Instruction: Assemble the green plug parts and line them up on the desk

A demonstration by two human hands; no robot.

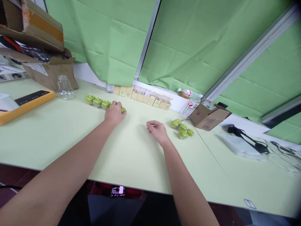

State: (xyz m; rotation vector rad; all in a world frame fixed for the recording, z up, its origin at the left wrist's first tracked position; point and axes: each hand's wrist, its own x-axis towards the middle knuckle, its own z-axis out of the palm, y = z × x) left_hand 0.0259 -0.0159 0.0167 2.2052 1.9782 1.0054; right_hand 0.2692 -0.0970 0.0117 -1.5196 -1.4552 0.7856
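My left hand (115,114) is closed around a small clear jar with a green lid (123,110), at the right end of a row of similar jars. The other green-lidded jars (97,101) in that row stand to its left, each with a loop on its lid; the fingers partly hide the nearest. My right hand (158,131) is low over the table's middle, its fingers curled and the thumb tip close to the index finger. Nothing shows in its grasp. Further right, several more green-lidded jars (182,127) are clustered together.
Along the wall runs a row of small beige boxes (143,95). Plastic bottles (189,108) lie beside a cardboard box (208,116) at the right. A glass jar (64,88), a yellow power strip (30,105) and stacked cartons (50,72) occupy the left; cables (254,141) lie far right.
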